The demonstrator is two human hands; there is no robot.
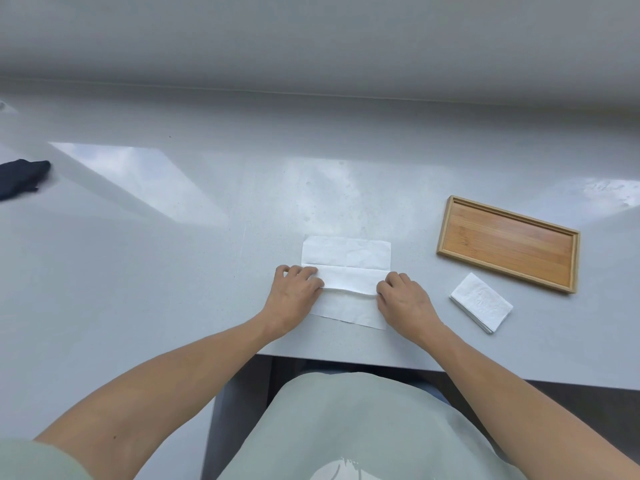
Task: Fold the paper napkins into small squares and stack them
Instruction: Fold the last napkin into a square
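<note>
We have an unfolded white napkin [346,268] lying flat near the front edge of the grey table [173,271]. Our left hand [298,292] pinches its left side and our right hand [403,297] its right, along a raised fold. A stack of folded napkins [481,301] sits to the right, just in front of a wooden tray [507,242]

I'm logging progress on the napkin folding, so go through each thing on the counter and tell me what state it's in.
White paper napkin being folded: flat on the counter, partly folded, creases showing.
Left hand: fingertips pressing the napkin's left edge.
Right hand: fingertips pressing the napkin's right edge.
Stack of white folded napkins: lying beside the tray, untouched.
Rectangular wooden tray: empty.
Dark cloth: crumpled at the far left.
Grey counter: glossy, reflecting light.
</note>
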